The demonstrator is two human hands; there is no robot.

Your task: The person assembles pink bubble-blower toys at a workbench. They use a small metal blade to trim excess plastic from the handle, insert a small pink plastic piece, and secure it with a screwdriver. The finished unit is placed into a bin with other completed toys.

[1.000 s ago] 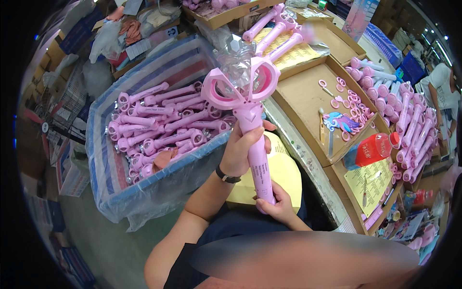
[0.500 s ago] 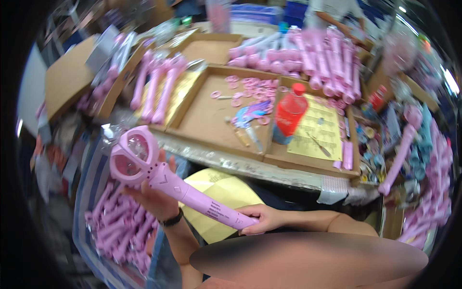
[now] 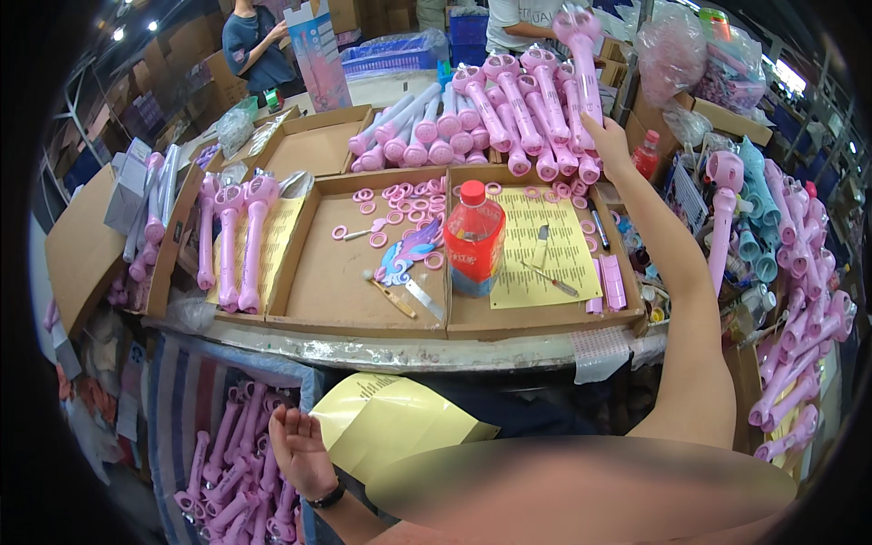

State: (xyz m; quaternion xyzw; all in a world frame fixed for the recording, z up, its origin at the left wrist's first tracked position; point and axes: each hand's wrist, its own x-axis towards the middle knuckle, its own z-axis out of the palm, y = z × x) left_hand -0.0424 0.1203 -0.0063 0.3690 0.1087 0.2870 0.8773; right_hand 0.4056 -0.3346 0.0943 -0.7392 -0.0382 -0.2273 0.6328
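Note:
At the far right of a pile of pink toy wands (image 3: 522, 109), my right hand (image 3: 607, 145) is closed around the lower end of one pink toy wand (image 3: 581, 68). That wand stands nearly upright with its round head on top, above the other wands. My right arm stretches out over the right side of the table. My left hand (image 3: 304, 454) holds nothing, its fingers stretched out, beside a striped bag (image 3: 186, 381) full of more pink wands (image 3: 241, 463). A yellow sheet (image 3: 400, 418) lies across my lap, right of that hand.
Cardboard trays (image 3: 300, 263) on the table hold pink rings (image 3: 400, 204), a knife (image 3: 422, 298) and a yellow printed sheet (image 3: 545, 245). A red-capped bottle (image 3: 474, 241) stands among them. Wands crowd the right side (image 3: 799, 363). Two people (image 3: 259, 45) are beyond the table.
Half a second ago both hands held a wand in front of me. My left hand has let go and lowered; my right hand has reached out to the far pile with a wand. The view has shifted.

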